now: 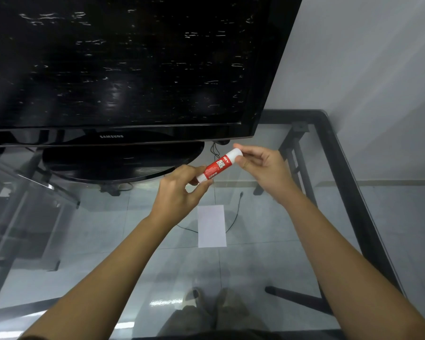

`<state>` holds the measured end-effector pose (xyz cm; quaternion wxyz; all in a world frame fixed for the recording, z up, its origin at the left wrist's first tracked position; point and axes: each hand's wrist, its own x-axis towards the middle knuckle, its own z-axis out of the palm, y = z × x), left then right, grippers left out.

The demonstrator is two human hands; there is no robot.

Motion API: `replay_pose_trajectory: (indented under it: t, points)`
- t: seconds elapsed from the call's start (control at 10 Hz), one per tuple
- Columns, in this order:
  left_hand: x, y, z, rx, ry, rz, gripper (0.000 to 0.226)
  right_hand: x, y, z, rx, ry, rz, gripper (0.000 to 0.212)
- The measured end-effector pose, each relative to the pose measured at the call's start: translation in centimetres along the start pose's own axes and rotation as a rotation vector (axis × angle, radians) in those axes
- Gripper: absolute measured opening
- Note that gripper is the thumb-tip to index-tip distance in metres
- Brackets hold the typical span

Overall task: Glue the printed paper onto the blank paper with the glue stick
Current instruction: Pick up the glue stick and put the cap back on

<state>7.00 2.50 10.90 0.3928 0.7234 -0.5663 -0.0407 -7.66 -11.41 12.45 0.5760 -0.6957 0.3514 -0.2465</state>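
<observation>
From the head view, we hold the glue stick [217, 165] slantwise at frame centre, above the glass table [280, 241]. Our left hand [179, 190] pinches its lower end; our right hand [263, 168] pinches the white upper end. A white paper [211, 225] lies flat just below, under the television [123, 69].

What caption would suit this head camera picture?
Both hands, left and right, hold a glue stick above white paper on a glass table.
</observation>
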Motion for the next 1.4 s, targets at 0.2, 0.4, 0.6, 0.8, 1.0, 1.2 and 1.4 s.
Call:
replay_pose_trajectory:
  t: [0.2,0.4,0.6,0.8,1.0,1.2,1.4]
  points:
    - [0.4,0.0,1.0,-0.138,0.136,-0.082,0.031,0.5,-0.2,1.3,0.250,0.050,0.057,0.038]
    - [-0.3,-1.8,3.4,-0.117,0.000,-0.159,0.038,0.5,2.1,2.5,0.206,0.014,0.216,0.031]
    - [-3.8,-6.8,6.3,0.100,-0.327,-0.338,0.053,0.1,6.6,2.2,-0.216,0.196,0.165,0.022]
    - [-7.8,-11.0,7.9,0.338,-0.529,-0.416,0.056,-0.9,9.5,1.9,-0.374,0.155,0.083,0.022]
    - [-8.8,-11.9,8.7,0.477,-0.558,-0.366,0.061,-1.4,10.8,2.0,-0.411,0.163,0.044,0.019]
    - [-8.5,-12.1,8.5,0.496,-0.598,-0.367,0.062,-1.0,11.0,1.8,-0.413,0.105,0.095,0.034]
    - [-5.7,-10.7,6.1,0.349,-0.512,-0.394,0.061,-1.1,8.8,0.6,-0.413,0.061,0.189,0.077]
